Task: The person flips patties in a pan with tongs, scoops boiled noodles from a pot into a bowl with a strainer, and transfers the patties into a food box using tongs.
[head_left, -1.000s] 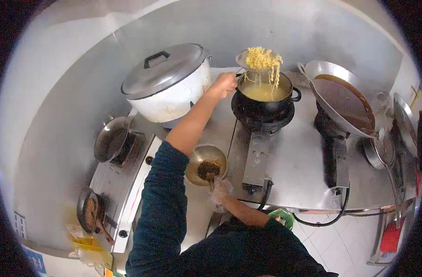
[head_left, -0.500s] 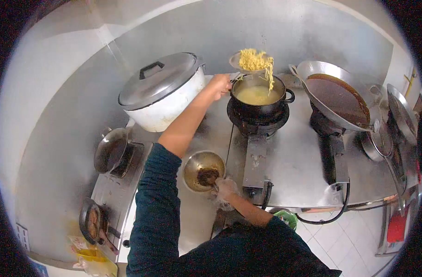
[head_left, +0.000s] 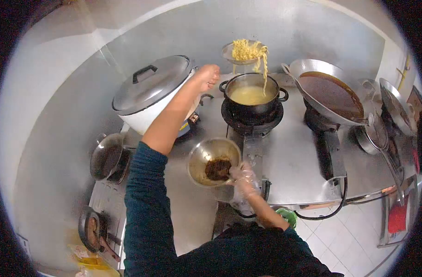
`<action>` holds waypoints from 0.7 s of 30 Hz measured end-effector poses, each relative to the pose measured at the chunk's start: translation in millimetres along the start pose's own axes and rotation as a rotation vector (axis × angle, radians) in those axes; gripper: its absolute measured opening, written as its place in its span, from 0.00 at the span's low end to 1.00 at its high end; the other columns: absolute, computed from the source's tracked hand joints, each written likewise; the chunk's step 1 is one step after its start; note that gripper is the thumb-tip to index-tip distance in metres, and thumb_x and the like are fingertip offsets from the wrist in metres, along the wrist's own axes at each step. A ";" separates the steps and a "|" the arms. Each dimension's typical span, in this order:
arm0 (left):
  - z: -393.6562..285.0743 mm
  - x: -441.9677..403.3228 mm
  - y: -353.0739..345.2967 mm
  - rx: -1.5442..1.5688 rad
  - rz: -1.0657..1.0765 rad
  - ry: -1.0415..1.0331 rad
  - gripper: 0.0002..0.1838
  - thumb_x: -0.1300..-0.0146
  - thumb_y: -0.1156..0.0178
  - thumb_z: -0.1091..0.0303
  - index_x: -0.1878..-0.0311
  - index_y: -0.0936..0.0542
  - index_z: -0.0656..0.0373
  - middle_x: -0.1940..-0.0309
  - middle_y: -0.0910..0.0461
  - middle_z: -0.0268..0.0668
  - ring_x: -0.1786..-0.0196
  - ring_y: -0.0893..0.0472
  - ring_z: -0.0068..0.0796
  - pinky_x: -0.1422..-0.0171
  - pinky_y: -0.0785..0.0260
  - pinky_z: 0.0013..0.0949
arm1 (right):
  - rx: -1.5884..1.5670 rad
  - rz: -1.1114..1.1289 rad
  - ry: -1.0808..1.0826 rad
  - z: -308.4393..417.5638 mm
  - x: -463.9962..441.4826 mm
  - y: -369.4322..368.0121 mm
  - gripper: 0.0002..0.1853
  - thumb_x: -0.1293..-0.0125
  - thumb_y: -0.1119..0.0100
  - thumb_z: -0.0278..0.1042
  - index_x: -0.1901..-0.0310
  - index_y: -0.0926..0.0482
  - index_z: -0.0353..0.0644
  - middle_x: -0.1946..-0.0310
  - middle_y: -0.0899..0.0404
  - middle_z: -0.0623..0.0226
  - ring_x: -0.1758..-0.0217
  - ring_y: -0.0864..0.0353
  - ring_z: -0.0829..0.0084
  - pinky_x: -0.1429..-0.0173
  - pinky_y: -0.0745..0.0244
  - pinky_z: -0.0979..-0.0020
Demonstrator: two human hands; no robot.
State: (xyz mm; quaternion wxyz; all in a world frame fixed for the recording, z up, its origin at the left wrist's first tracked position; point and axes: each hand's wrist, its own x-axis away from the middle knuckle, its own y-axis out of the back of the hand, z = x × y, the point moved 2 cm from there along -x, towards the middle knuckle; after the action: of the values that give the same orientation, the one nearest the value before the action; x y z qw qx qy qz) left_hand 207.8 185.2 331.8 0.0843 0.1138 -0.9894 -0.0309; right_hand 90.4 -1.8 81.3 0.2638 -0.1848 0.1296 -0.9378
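Note:
My left hand [head_left: 208, 76], bare and closed, grips the handle of a strainer [head_left: 227, 54]. Yellow noodles [head_left: 247, 50] lie in the strainer, and some strands hang over its right side. Below it, a black two-handled pot [head_left: 252, 111] of cloudy yellowish liquid [head_left: 248, 95] sits on a burner. In a clear plastic glove, my right hand [head_left: 244, 180] is closed on the lower right rim of a metal bowl [head_left: 199, 161], tilted slightly. Dark brown sauce or paste [head_left: 218, 169] rests in the bowl. A small implement may be under the fingers; I cannot make it out.
At left stands a large white pot [head_left: 141, 122] with a metal lid [head_left: 167, 81]. A wok [head_left: 297, 69] of brown liquid occupies the right burner. Two small pans [head_left: 99, 161] [head_left: 83, 226] are at far left. A ladle and lids lean at far right; a black hose [head_left: 344, 198] loops below.
My left hand has lifted the strainer of noodles slightly up and left. My right hand has brought the bowl up and to the right, nearer the pot.

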 end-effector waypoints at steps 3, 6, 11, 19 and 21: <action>-7.5 5.4 3.0 -0.016 -0.007 0.016 0.11 0.46 0.60 0.64 0.84 0.41 0.48 0.91 0.45 0.22 0.92 0.50 0.12 0.90 0.62 0.19 | 0.467 -0.101 0.398 31.4 -2.4 26.0 0.22 0.58 0.40 0.34 0.61 0.39 0.44 0.70 0.32 0.68 0.66 0.31 0.71 0.67 0.30 0.74; -10.2 8.1 8.8 -0.031 0.019 -0.007 0.10 0.48 0.61 0.64 0.84 0.41 0.47 0.90 0.45 0.21 0.90 0.51 0.13 0.88 0.61 0.20 | 0.306 -0.064 0.495 46.8 -21.5 53.9 0.16 0.53 0.44 0.31 0.65 0.40 0.46 0.72 0.31 0.68 0.68 0.30 0.74 0.71 0.29 0.73; -34.5 29.0 20.1 -0.018 0.006 -0.014 0.12 0.46 0.59 0.64 0.84 0.42 0.48 0.91 0.45 0.21 0.92 0.51 0.11 0.90 0.62 0.17 | -0.179 -0.134 0.296 119.6 -1.5 56.1 0.10 0.50 0.48 0.27 0.69 0.39 0.44 0.71 0.32 0.66 0.72 0.28 0.74 0.76 0.26 0.74; -92.6 103.0 37.5 -0.140 0.058 -0.108 0.12 0.42 0.58 0.62 0.82 0.38 0.50 0.94 0.46 0.19 0.94 0.50 0.08 0.93 0.61 0.15 | -0.272 -0.108 0.294 145.8 -15.1 62.1 0.10 0.50 0.49 0.26 0.68 0.39 0.41 0.70 0.31 0.63 0.75 0.27 0.74 0.76 0.25 0.75; -82.9 116.3 40.7 -0.137 0.046 -0.089 0.13 0.43 0.57 0.62 0.83 0.39 0.50 0.93 0.46 0.19 0.94 0.51 0.08 0.93 0.61 0.15 | -0.251 -0.126 0.303 145.2 -17.3 64.5 0.09 0.50 0.49 0.25 0.69 0.39 0.41 0.70 0.31 0.63 0.75 0.27 0.74 0.76 0.25 0.75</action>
State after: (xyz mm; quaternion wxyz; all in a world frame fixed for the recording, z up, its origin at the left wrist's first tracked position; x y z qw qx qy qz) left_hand 101.7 194.4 435.2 0.0484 0.0835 -0.9901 -0.1017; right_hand 193.1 -66.9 184.9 0.1570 -0.0810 0.2718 -0.9460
